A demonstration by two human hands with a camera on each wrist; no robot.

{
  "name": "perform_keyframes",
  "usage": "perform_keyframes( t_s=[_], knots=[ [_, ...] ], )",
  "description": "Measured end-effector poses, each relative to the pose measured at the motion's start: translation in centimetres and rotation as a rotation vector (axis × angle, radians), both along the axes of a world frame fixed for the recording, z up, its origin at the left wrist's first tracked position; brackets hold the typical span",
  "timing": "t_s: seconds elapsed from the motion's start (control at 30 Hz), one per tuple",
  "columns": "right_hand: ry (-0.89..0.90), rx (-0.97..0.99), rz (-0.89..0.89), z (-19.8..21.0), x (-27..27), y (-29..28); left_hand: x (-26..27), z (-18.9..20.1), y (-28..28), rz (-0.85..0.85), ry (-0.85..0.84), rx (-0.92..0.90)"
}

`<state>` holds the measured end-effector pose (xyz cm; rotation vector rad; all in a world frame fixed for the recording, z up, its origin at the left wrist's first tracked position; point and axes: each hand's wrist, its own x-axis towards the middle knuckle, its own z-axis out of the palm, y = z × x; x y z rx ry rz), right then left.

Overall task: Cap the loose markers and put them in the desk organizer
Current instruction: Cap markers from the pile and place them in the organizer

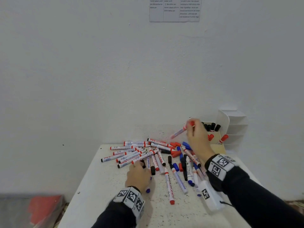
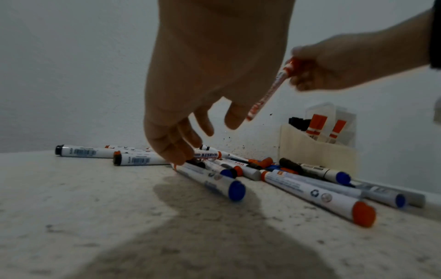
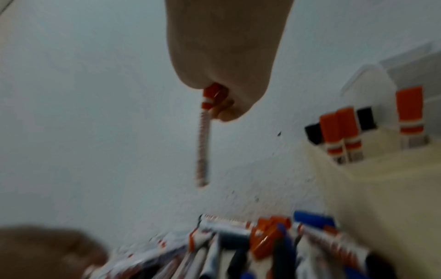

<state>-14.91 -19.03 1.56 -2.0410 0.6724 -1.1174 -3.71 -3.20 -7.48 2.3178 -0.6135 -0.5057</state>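
Observation:
Several whiteboard markers lie in a loose pile on the table, some capped, some bare-tipped, with loose red caps, blue caps and a black cap among them. My right hand is raised at the back right and grips a red-capped marker by its cap end, barrel pointing down-left, blurred. Just right of it stands the desk organizer, with black- and red-capped markers upright inside. My left hand reaches down into the pile; its fingertips touch a marker, thumb held apart.
The white speckled table ends near the wall at the back and drops off at the left. A printed sheet hangs on the wall. A red object lies on the floor at lower left.

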Motion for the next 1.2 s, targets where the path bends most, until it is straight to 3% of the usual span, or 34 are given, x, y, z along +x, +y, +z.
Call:
perform_keyframes(
  t_s=[0.07, 0.17, 0.43, 0.67, 0.77, 0.87, 0.93, 1.03, 1.2],
  knots=[
    [-0.095, -0.119, -0.161, 1.1, -1.3, -2.2, 0.6, -0.2, 0.0, 0.068, 0.077, 0.068],
    [-0.078, -0.233, -0.28, 0.8, -3.2, -5.6, 1.0, -0.3, -0.3, 0.128, 0.121, 0.12],
    [0.136, -0.194, -0.333, -1.5, -5.3, -8.0, 1.5, -0.3, -0.9, 0.124, 0.081, 0.244],
    [0.444, -0.049, -0.36, -3.3, -5.2, -9.0, 1.5, 0.0, -0.3, 0.13, 0.073, 0.25],
    [0.475, -0.082, -0.421, -3.6, -4.8, -8.2, 1.4, 0.0, 0.2, 0.133, 0.111, 0.231],
    [0.369, -0.22, -0.503, -3.3, -4.0, -6.6, 1.6, -0.3, 0.8, 0.164, 0.153, 0.186],
    [0.272, -0.298, -0.462, -2.9, -3.1, -5.3, 1.6, -0.4, 1.2, 0.217, 0.169, 0.128],
    [0.267, -0.354, -0.325, -2.9, -1.4, -3.2, 1.3, 0.2, 2.1, 0.238, 0.171, 0.096],
    [0.529, -0.238, -0.025, -4.4, 1.6, -0.2, 1.9, 0.5, 3.1, 0.213, 0.178, 0.014]
  ],
)
